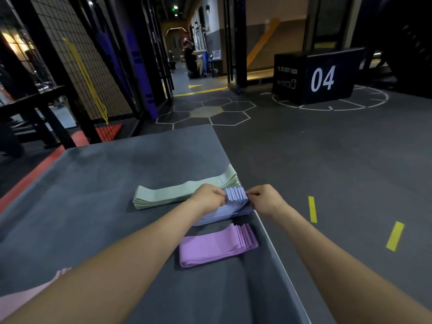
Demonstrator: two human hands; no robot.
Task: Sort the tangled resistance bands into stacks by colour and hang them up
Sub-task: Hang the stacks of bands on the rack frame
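Both forearms reach out over the grey mat (pixel 98 188). Left hand (pixel 208 198) and right hand (pixel 264 199) pinch the raised ends of the lilac stack (pixel 236 195) between them — fingers curled on the fanned edges from either side. Just beyond the left hand lies the green stack (pixel 184 194); just nearer than both hands lies the pink stack (pixel 215 247).

Squaring this fan probably wants even pressure from both sides — ends tapped flush before being laid flat. Too loose a pinch, and the slippery bands could splay again. Nothing of these three is hung yet.
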